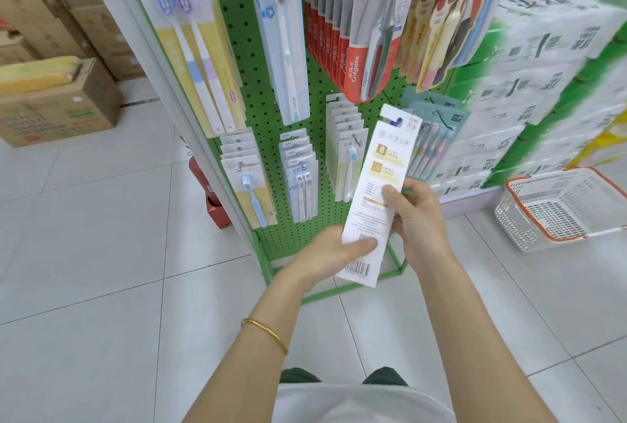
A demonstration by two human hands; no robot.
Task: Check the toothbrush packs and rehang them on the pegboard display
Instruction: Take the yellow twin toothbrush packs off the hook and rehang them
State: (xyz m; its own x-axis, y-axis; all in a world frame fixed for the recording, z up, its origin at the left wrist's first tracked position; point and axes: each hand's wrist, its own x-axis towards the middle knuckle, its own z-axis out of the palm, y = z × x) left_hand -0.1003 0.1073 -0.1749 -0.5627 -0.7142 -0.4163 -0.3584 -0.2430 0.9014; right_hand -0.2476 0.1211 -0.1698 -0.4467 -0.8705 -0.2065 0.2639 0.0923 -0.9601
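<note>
A long white toothbrush pack [373, 181] is held in front of the green pegboard [251, 59], its printed back with a barcode facing me and its hang hole at the top. My left hand [334, 253] grips the pack's lower end, thumb lying across the print. My right hand [415, 219] holds the right edge at mid height, thumb on the face. Rows of other toothbrush packs hang on the pegs: white packs [346, 147] just left of the held one, red Colgate packs [342, 42] above.
A white and orange shopping basket [556, 208] sits on the tiled floor at the right. Stacked tissue packs [529, 59] fill the shelf to the right. Cardboard boxes [64, 107] stand at the left. A red fire extinguisher [207, 185] stands behind the display's left edge.
</note>
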